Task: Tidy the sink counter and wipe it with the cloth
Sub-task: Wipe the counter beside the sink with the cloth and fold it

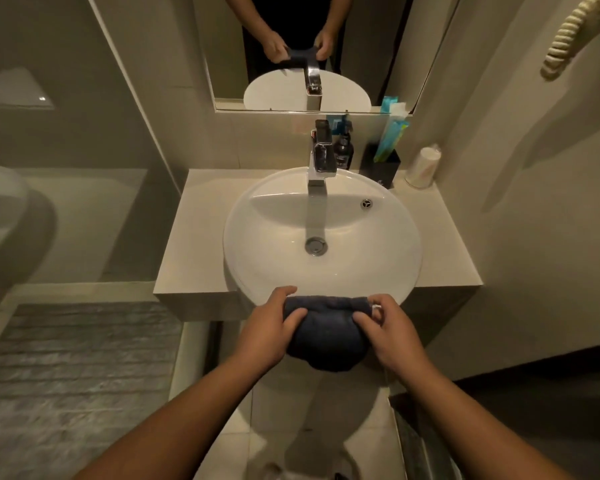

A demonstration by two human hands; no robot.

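Both grips, left hand [269, 327] and right hand [388, 329], clutch cloth [326, 336] (basin [257, 258] rim behind).

A dark blue cloth [323, 336], bunched and folded, hangs over the near rim of the round white sink [243, 251], which sits on a beige surface [187, 237].

A wall mirror [361, 46] fills twelve o'clock, its lower edge just above the tiled backsplash. At about one o'clock hangs a pale coiled cord [568, 32] on the right wall. Toward nine o'clock sits part of a white toilet [0, 209] — only its curved edge shows. At seven o'clock a grey ribbed floor mat [77, 368] lies on the pale floor tiles [281, 417] — its far edge runs near the cabinet base.
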